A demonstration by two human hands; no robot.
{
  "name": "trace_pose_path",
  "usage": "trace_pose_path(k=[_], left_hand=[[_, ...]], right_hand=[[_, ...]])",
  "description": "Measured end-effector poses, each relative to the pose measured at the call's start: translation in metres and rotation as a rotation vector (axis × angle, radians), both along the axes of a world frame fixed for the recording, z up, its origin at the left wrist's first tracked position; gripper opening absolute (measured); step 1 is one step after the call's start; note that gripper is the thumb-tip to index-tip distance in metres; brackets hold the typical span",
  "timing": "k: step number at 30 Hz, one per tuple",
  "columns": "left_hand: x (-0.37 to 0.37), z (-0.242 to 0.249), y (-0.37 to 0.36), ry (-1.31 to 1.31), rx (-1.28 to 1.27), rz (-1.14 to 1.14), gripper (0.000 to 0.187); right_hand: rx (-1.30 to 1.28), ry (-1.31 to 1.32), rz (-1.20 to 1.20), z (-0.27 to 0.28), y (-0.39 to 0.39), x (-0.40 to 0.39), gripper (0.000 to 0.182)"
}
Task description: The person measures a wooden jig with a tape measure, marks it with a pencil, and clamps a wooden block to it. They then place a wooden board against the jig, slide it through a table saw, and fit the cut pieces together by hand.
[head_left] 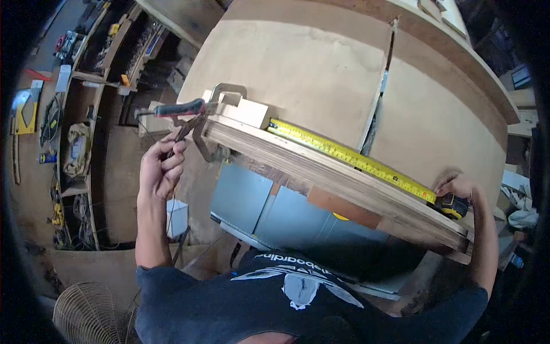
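Note:
My left hand (163, 166) is closed at the left end of the bench edge, its fingers around the dark lower lever of a locking C-clamp (201, 137). The clamp has a dark handle with red on it, and its metal jaws reach over the bench edge beside a pale wood block (250, 113). From that block a yellow tape measure blade (349, 156) runs along a wooden strip (338, 166) to the right. At the far end my right hand (460, 186) grips the tape measure, its black and yellow case (452, 206) partly under the fingers.
A wide wooden bench top (298, 51) with a long dark gap fills the upper middle. Blue-grey panels (240, 192) lie below its front edge. Shelves with tools (86, 114) stand on the left, and a wire fan guard (91, 315) is at the lower left.

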State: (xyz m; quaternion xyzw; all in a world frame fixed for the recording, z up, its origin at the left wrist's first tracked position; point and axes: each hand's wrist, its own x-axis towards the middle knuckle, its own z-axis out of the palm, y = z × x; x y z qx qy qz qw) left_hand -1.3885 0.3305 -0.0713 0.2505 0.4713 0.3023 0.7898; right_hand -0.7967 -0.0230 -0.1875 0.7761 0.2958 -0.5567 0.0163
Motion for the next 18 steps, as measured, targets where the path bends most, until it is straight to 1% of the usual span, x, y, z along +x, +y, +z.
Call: trace_pose_path(k=[1, 3, 4, 6, 7, 8, 9, 10, 13, 15, 16, 17, 18], left_hand=[[0.002, -0.004, -0.004, 0.008, -0.006, 0.01, 0.036], [0.003, -0.013, -0.011, 0.107, -0.062, 0.082, 0.036], [0.0, -0.015, -0.012, 0.134, -0.029, 0.027, 0.037], [-0.007, -0.02, -0.017, 0.125, 0.019, 0.015, 0.037], [-0.01, -0.021, -0.021, 0.11, 0.065, -0.008, 0.036], [-0.013, -0.021, -0.024, 0.106, 0.066, 0.012, 0.037], [-0.014, -0.019, -0.027, 0.106, 0.059, 0.021, 0.037], [-0.013, -0.016, -0.029, 0.1, 0.055, 0.027, 0.037], [-0.003, -0.001, -0.025, 0.135, 0.07, 0.051, 0.038], [0.007, 0.015, -0.019, 0.134, -0.005, 0.118, 0.041], [0.006, 0.022, -0.014, 0.005, -0.047, 0.079, 0.037], [0.007, 0.025, -0.009, 0.008, -0.053, 0.081, 0.029], [0.012, 0.031, -0.007, 0.045, -0.065, 0.056, 0.027]], right_hand=[[-0.023, 0.017, -0.028, 0.006, 0.006, -0.003, 0.024], [-0.044, 0.034, -0.054, 0.01, 0.011, -0.003, 0.023], [-0.048, 0.023, -0.048, 0.008, 0.009, -0.001, 0.022], [-0.046, 0.034, -0.006, -0.007, 0.002, 0.012, 0.019], [-0.049, 0.035, 0.009, -0.014, -0.003, 0.018, 0.019], [-0.069, 0.034, 0.03, -0.017, -0.005, 0.022, 0.026], [-0.096, 0.034, 0.049, -0.018, -0.008, 0.024, 0.033], [-0.032, 0.11, -0.03, -0.022, -0.009, 0.024, 0.019], [-0.048, 0.092, -0.046, -0.017, -0.006, 0.02, 0.02], [-0.029, 0.071, 0.005, -0.019, -0.009, 0.021, 0.021], [-0.001, 0.052, 0.053, -0.019, -0.008, 0.023, 0.021], [0.002, 0.049, 0.056, -0.013, -0.003, 0.018, 0.021], [-0.021, 0.037, 0.043, -0.003, 0.004, 0.008, 0.021]])
